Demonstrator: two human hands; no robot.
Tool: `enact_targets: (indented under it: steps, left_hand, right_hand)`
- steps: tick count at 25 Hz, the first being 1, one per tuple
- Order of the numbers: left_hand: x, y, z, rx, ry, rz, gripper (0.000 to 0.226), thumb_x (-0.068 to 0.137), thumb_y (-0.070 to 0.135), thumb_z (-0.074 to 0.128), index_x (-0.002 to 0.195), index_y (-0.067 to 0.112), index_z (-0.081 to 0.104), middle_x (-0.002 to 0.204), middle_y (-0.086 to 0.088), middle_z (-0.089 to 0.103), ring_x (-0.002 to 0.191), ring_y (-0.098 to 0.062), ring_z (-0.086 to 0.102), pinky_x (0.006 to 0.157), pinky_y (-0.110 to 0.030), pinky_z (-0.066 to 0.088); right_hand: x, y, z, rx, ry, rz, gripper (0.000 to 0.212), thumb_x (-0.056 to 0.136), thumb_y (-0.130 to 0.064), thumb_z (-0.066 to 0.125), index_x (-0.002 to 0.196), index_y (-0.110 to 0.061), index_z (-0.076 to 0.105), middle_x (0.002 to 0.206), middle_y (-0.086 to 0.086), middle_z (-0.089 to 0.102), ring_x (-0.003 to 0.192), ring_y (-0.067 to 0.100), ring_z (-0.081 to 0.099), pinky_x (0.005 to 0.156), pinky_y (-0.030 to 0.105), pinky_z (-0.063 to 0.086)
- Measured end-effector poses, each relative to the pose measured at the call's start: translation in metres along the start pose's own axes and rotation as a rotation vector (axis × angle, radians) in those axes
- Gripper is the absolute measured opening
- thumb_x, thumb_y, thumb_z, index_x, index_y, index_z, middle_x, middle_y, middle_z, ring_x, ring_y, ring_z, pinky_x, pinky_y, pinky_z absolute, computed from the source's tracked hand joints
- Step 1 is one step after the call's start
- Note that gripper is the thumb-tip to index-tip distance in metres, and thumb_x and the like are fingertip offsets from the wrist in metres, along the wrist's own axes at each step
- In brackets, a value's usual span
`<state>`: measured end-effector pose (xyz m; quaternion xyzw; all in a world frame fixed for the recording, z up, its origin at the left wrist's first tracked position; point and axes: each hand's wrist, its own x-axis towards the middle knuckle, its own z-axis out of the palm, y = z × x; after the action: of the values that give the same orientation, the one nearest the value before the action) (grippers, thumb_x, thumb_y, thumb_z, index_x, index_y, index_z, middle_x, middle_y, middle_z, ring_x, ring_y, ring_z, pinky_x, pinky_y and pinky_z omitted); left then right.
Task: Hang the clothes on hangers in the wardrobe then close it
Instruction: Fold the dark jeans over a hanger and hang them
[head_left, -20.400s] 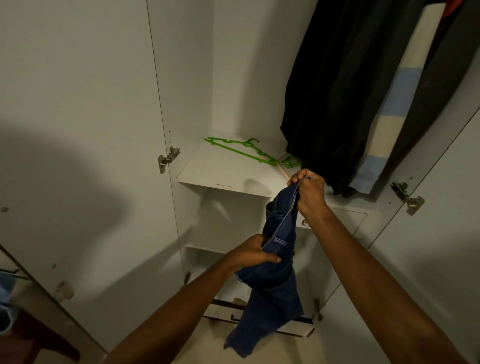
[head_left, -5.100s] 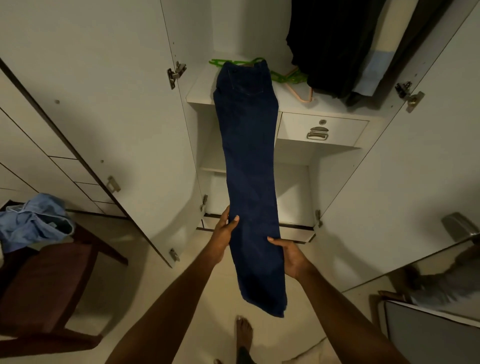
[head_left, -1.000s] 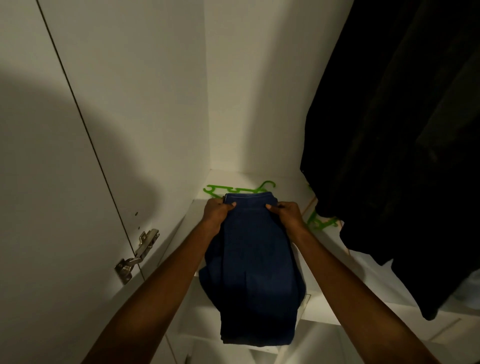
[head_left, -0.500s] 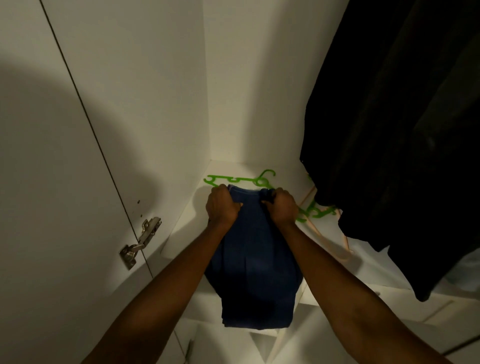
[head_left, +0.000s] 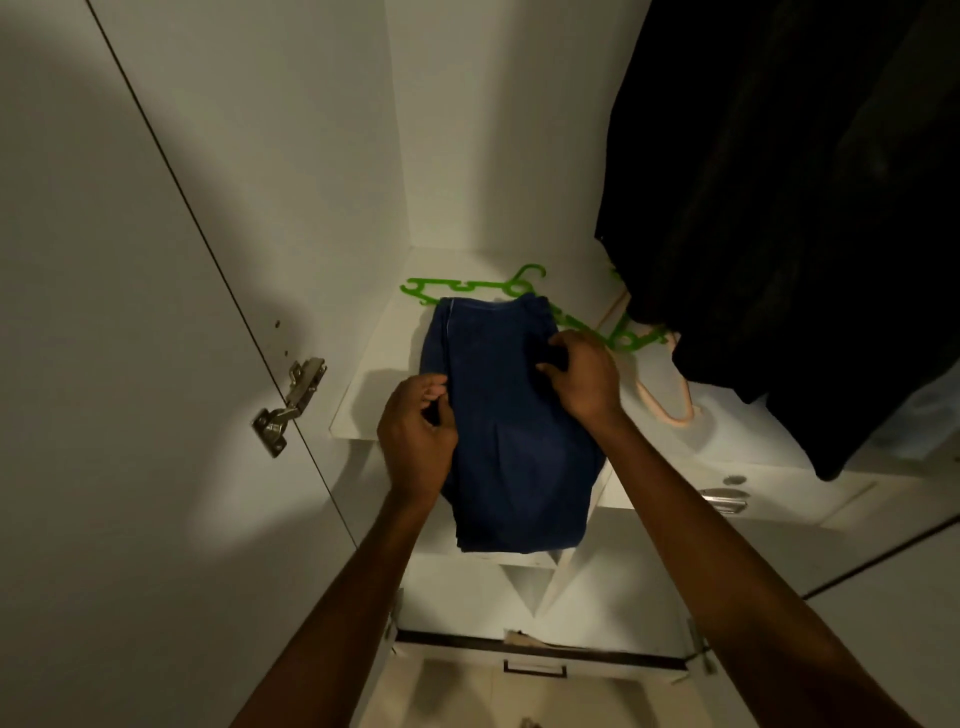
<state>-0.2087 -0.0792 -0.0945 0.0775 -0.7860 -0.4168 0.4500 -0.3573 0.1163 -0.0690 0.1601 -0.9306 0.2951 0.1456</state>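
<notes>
— Both hands are sliding nearer along the jeans since a moment ago?
— Yes. Left hand and right hand, fingers loosely curled, are pinching its edges, likely squaring it on the shelf over the green hanger.

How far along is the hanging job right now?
Done: dark clothes already hang at the right. In hand: folded jeans lie on the shelf, left hand and right hand at their sides. Left: jeans onto the green hanger lying behind them, hang them, close the doors.
</notes>
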Motion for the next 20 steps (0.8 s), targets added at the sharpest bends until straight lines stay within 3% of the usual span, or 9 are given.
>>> enact_targets:
  steps: [3,6,8,11,15,20]
  left_hand:
    - [-0.028,0.003,-0.018,0.013,0.064,0.049,0.017,0.090,0.000,0.072,0.106,0.005,0.070,0.102,-0.005,0.070,0.093,-0.018,0.067,0.085,-0.031,0.057]
    - [-0.055,0.007,-0.029,-0.091,0.096,-0.216,0.014,0.090,0.018,0.078,0.102,0.013,0.071,0.098,0.001,0.073,0.089,-0.014,0.069,0.085,-0.034,0.059]
    - [-0.068,0.011,-0.028,-0.157,-0.029,-0.510,0.023,0.086,0.041,0.080,0.094,0.020,0.072,0.087,0.008,0.074,0.081,-0.008,0.070,0.081,-0.035,0.061]
    - [-0.076,0.011,-0.021,-0.132,-0.153,-0.718,0.045,0.078,0.063,0.078,0.090,0.020,0.070,0.083,0.008,0.074,0.078,-0.007,0.070,0.079,-0.031,0.058]
    - [-0.084,0.013,-0.012,-0.063,-0.187,-0.768,0.051,0.080,0.061,0.077,0.088,0.013,0.064,0.080,0.002,0.071,0.076,-0.015,0.067,0.077,-0.036,0.056]
    - [-0.081,0.014,-0.019,-0.290,-0.190,-0.806,0.038,0.079,0.050,0.084,0.094,0.018,0.070,0.094,0.000,0.076,0.089,-0.019,0.072,0.080,-0.038,0.060]
  right_hand:
    - [-0.052,0.004,-0.016,0.092,0.189,0.007,0.017,0.086,-0.020,0.076,0.101,-0.013,0.072,0.102,0.007,0.071,0.097,0.029,0.065,0.079,0.040,0.054]
    - [-0.112,0.011,-0.024,0.166,0.350,0.101,0.005,0.092,-0.019,0.072,0.096,-0.015,0.071,0.095,0.001,0.072,0.088,0.020,0.066,0.076,0.036,0.055]
    - [-0.143,0.020,-0.022,0.258,0.331,0.182,0.010,0.094,-0.024,0.071,0.099,-0.015,0.072,0.094,0.000,0.073,0.084,0.017,0.067,0.077,0.036,0.058]
    - [-0.162,0.033,-0.022,0.424,0.275,0.243,0.013,0.096,-0.028,0.070,0.095,-0.016,0.073,0.089,-0.004,0.073,0.080,0.014,0.067,0.078,0.039,0.060]
    - [-0.172,0.033,-0.021,0.441,0.171,0.261,0.028,0.091,-0.045,0.072,0.082,-0.019,0.071,0.077,-0.008,0.071,0.073,0.009,0.066,0.074,0.032,0.056]
    - [-0.176,0.029,-0.015,0.586,0.097,0.318,0.030,0.085,-0.048,0.077,0.094,-0.020,0.073,0.087,-0.010,0.073,0.083,0.009,0.069,0.079,0.033,0.058]
